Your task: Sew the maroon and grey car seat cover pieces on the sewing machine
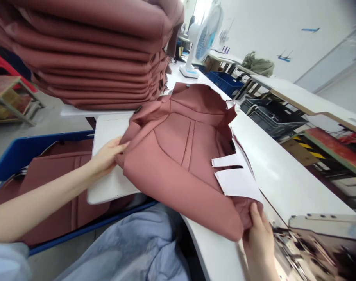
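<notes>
Spanning the gap between a white board (107, 128) and a white table (277, 168), a brown-red stitched cover (178, 171) is held by both hands at mid-frame (clock read from the cover's middle).

Head view: left hand (109, 156) at 9 o'clock, above the board; the cover's edge is pinched there, thumb on top, the other fingers partly hidden. Right hand (261, 236) at 4 o'clock; the near corner is gripped with the thumb on top, and the exact wrap of the fingers underneath cannot be told. The near side is rounded over like a roll, seams are seen across the middle, and the 12 o'clock end is laid toward the far table. White flaps (239, 183) are exposed at 3 o'clock, split by a dark slot.

A tall stack of folded brown-red pieces (98, 66) is piled at 10 o'clock. A blue crate (16, 148) is placed at 8 o'clock, with similar panels (51, 187) inside. A white fan (205, 37) is stood at 12 o'clock, a grey crate (271, 125) is seen at 2. Blurred metal machine parts (295, 253) are sited at 4, beyond the right hand.
</notes>
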Available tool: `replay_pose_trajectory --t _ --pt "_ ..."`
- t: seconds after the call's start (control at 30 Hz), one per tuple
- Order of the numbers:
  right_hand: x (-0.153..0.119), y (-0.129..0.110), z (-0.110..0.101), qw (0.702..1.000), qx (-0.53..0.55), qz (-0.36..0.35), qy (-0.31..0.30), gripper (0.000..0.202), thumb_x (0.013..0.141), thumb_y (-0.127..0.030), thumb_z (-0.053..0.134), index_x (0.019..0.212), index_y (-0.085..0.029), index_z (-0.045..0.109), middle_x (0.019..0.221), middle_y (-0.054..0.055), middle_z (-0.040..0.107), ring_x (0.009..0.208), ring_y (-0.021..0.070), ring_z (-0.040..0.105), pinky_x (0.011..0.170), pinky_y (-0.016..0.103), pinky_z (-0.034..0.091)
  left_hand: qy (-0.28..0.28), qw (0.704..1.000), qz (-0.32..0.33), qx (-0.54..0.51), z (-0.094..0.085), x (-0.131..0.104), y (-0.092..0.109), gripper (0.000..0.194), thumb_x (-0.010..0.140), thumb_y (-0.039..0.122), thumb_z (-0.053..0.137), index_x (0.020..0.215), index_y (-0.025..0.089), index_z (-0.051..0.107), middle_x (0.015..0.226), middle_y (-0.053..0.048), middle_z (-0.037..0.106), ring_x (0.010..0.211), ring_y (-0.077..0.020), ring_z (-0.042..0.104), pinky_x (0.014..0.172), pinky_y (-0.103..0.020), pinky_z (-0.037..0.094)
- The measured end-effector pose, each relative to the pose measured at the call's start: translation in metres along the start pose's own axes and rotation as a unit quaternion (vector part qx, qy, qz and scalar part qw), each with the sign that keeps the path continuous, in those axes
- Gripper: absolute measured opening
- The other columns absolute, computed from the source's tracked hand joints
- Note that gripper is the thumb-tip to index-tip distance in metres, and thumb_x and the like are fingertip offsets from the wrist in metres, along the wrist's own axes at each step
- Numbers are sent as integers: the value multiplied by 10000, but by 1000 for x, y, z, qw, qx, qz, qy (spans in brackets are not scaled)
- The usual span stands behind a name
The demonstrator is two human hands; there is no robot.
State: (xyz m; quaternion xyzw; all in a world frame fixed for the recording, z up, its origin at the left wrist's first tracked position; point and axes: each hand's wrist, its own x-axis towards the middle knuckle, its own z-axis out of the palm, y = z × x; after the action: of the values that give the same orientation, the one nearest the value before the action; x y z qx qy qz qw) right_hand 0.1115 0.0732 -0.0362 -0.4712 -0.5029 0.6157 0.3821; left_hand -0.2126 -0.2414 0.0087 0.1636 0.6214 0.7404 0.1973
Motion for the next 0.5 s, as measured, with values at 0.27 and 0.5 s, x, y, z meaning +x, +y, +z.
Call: replay_pose_trajectory --t 0.27,0.5 --pt "24 -1 -17 991 132 23 -8 251 746 -395 805 886 -208 712 822 -32 729 765 146 688 809 288 572 84 946 257 -180 -3 6 51 317 794 311 825 1033 141 705 1033 -47 746 1035 -184 668 1006 -307 518" --pt "10 1 -4 993 80 73 -36 315 735 -436 772 971 -231 737 937 13 763 860 203 719 819 345 590 176 949 260 0 -13 39 22 510 866 719 588 902 211 625 865 -3 655 791 -116 591 718 -229 484"
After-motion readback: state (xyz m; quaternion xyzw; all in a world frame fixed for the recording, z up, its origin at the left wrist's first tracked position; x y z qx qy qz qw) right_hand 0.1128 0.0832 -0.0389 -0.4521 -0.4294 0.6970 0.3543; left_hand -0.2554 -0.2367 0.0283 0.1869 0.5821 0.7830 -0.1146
